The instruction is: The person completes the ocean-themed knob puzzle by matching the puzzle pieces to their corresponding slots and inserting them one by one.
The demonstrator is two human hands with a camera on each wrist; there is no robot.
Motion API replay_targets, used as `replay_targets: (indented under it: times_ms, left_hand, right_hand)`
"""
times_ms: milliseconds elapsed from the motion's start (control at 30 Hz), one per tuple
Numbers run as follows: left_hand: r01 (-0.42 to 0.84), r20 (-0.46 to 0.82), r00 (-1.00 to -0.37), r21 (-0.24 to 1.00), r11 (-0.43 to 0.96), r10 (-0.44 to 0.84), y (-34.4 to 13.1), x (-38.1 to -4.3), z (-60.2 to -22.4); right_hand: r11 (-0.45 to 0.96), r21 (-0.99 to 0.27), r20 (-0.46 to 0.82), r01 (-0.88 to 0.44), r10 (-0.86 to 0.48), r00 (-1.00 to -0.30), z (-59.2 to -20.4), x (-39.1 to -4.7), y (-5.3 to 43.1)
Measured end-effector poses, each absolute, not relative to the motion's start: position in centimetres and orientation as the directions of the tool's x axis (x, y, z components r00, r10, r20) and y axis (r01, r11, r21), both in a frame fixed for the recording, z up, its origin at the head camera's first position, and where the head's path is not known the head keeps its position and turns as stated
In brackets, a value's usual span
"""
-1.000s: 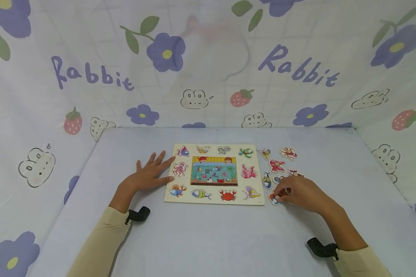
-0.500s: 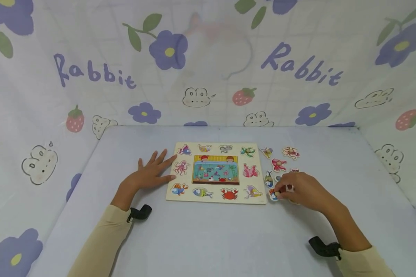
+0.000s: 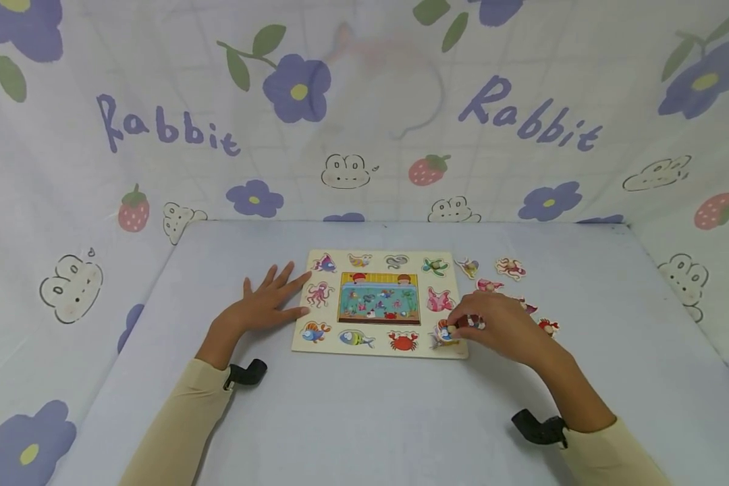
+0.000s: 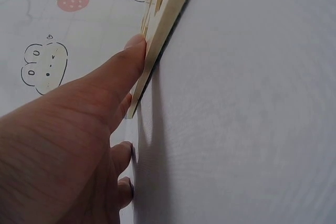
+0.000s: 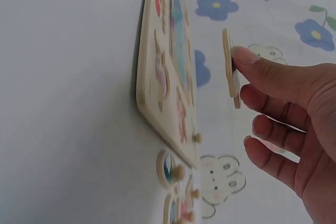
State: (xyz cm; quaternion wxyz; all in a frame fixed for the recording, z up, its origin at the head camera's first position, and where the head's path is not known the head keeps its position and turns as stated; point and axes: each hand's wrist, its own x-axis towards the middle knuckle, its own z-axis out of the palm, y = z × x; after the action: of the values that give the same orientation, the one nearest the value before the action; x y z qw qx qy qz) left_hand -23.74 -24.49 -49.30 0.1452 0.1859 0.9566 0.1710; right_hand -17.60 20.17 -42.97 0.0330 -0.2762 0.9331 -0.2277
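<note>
A small fish-shaped puzzle piece [image 3: 443,331], blue with orange, is above the lower right corner of a cream wooden board [image 3: 381,345]. The right hand [image 3: 499,322] pinches it between thumb and fingertips; the hand hides part of the piece. The right wrist view shows the piece edge-on and apart from the board, so its printed face is hard to make out there.

The board lies flat, with sea animals pictured around its border and an aquarium scene [image 3: 379,299] in the middle. The held piece partly covers the fish picture at the lower right corner.

The left hand [image 3: 264,304] is spread, its thumb and index finger touching the board's left edge. In the left wrist view its palm hides much of the other fingers.

Right of the board lie loose pieces: a yellowish fish [image 3: 468,267], a brownish-red octopus [image 3: 510,268], a pink piece [image 3: 489,285] and a red crab [image 3: 548,328], the last three partly overlapped or near the right hand, with others mostly hidden behind it.

Both beige sleeves [image 3: 173,418] run off the bottom edge. Beyond the pale table [image 3: 340,418] hangs a white cloth [image 3: 376,121] printed with flowers, strawberries and "Rabbit", cut off at the top
</note>
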Motion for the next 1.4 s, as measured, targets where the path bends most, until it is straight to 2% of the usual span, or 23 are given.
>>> replay_targets:
  times_ms: [333,633,1100,1267,1400]
  left_hand:
    - [0.306,-0.213,-0.889,0.384,0.871,0.406,-24.5,-23.6,-49.2]
    - [0.295,-0.217,-0.892,0.388,0.873,0.397,-24.3,-23.4,-49.0]
    - [0.298,-0.215,-0.891,0.388,0.872,0.401,-24.5,-23.8,-48.9]
    - [0.301,-0.216,-0.889,0.388,0.871,0.404,-24.7,-24.0,-49.1]
    - [0.301,-0.217,-0.888,0.389,0.871,0.405,-24.8,-23.9,-49.3]
  right_hand:
    - [0.690,-0.476,0.102,-0.545,-0.572,-0.814,-43.1,-18.5,16.2]
    - [0.689,-0.435,0.130,-0.579,-0.589,-0.798,-43.4,-19.0,13.0]
    - [0.630,-0.445,0.163,-0.636,-0.641,-0.750,-44.0,-19.6,7.0]
    - [0.624,-0.470,0.125,-0.624,-0.653,-0.747,-44.7,-19.7,4.7]
    - [0.635,-0.425,0.103,-0.645,-0.674,-0.731,-45.3,-19.7,3.3]
